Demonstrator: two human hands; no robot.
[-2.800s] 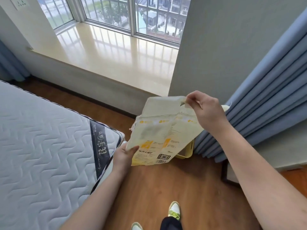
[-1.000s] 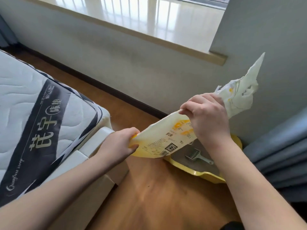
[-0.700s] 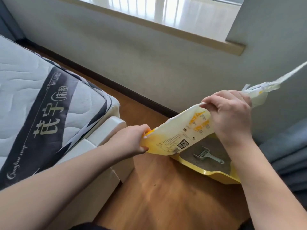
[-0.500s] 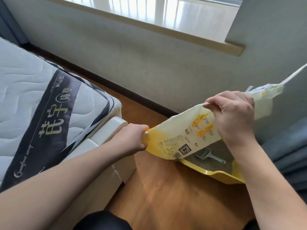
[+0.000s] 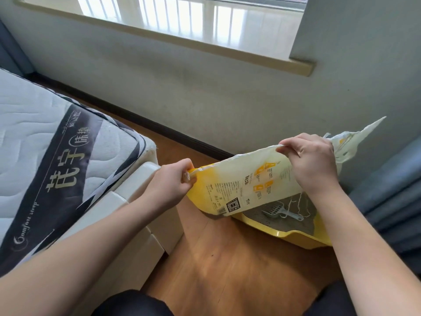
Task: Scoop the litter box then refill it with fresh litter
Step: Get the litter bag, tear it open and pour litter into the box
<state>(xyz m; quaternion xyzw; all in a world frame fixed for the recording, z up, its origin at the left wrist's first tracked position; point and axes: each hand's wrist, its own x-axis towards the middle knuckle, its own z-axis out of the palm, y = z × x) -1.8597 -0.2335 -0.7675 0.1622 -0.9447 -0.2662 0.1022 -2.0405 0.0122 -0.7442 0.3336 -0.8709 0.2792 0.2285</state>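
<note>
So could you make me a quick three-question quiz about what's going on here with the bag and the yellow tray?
1. True or false: both hands grip the litter bag.
2. What lies inside the litter box: A) a scoop, B) a brush, C) a bowl?
3. Which hand holds the bag's yellow bottom end?

Key
1. True: left hand and right hand both grip it.
2. A: a grey scoop on the litter.
3. The left hand.
</note>
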